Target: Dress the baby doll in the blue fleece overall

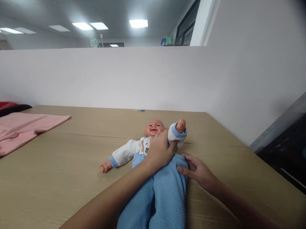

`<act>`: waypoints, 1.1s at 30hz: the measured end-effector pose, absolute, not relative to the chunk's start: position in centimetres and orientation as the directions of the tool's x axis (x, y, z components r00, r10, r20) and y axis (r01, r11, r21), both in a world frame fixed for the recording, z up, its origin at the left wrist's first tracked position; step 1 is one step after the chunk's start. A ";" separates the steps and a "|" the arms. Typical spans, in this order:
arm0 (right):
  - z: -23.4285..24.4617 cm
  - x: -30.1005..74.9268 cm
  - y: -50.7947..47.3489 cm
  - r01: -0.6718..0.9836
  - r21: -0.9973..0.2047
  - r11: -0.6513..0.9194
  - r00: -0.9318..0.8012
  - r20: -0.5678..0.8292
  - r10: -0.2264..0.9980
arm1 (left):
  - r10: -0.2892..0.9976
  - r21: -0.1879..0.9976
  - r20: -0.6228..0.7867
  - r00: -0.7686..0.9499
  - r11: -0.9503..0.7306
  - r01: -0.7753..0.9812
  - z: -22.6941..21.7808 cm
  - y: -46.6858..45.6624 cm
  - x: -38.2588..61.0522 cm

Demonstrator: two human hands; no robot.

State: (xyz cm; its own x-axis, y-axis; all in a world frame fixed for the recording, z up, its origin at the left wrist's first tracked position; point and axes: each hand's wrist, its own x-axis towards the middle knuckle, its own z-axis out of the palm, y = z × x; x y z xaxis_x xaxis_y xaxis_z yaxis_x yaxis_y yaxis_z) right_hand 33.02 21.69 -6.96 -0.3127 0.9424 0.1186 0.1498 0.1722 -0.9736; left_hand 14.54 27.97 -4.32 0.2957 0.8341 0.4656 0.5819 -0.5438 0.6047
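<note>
A baby doll (153, 127) lies on its back on the table, its head away from me. It wears a white fleece top (126, 152) with blue cuffs and light blue fleece trousers (169, 191). Across its chest lies my left hand (161, 150), closed on the upper body near the raised arm, covering part of the top's printed front. At the waist on the right side, my right hand (196, 168) grips the trousers between thumb and fingers. One doll arm stretches out to the left; the other points up. The trouser ends run out of view at the bottom.
Pink cloth (21, 128) lies on the left of the wooden table (76, 165), with a red and black item (5, 107) behind it. A thin blue-ended pen-like object (142, 110) is near the back edge. A white wall (121, 78) borders the table; a dark glossy object (294, 152) stands right.
</note>
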 end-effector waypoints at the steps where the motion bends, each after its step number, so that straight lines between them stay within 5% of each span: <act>1: -7.0 33.0 21.7 0.161 -0.962 0.219 -0.293 0.165 0.942 | 0.833 0.592 0.464 0.302 -0.545 0.594 -4.3 27.9 14.5; 4: -7.2 33.0 21.8 0.175 -0.954 0.243 -0.260 0.194 0.946 | 0.829 0.560 0.464 0.313 -0.548 0.622 -4.2 27.7 14.5; 13: -9.6 33.9 24.0 -0.074 -0.994 -0.081 -0.272 -0.058 0.961 | 0.830 0.500 0.416 0.372 -0.551 0.669 -3.3 26.8 14.7; 24: -9.4 35.4 24.9 0.298 -0.943 0.149 -0.286 0.061 0.956 | 0.817 0.484 0.416 0.400 -0.571 0.663 -3.1 26.6 14.4; 28: -9.1 35.8 25.4 0.173 -0.985 0.029 -0.004 0.029 1.000 | 0.804 0.494 0.426 0.414 -0.591 0.638 -3.1 26.4 14.3; 33: -7.5 36.5 24.6 -0.008 -0.991 -0.134 -0.088 -0.133 0.987 | 0.771 0.491 0.443 0.457 -0.635 0.596 -3.5 26.5 14.2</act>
State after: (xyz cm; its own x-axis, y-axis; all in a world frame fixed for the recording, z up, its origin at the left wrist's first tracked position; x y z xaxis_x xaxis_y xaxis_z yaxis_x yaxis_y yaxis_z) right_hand 36.46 24.64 -7.46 -0.0881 0.9872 -0.1327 -0.0075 -0.1338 -0.9910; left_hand 14.21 26.53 -3.52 0.4567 0.7712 0.4434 0.5959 -0.6353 0.4912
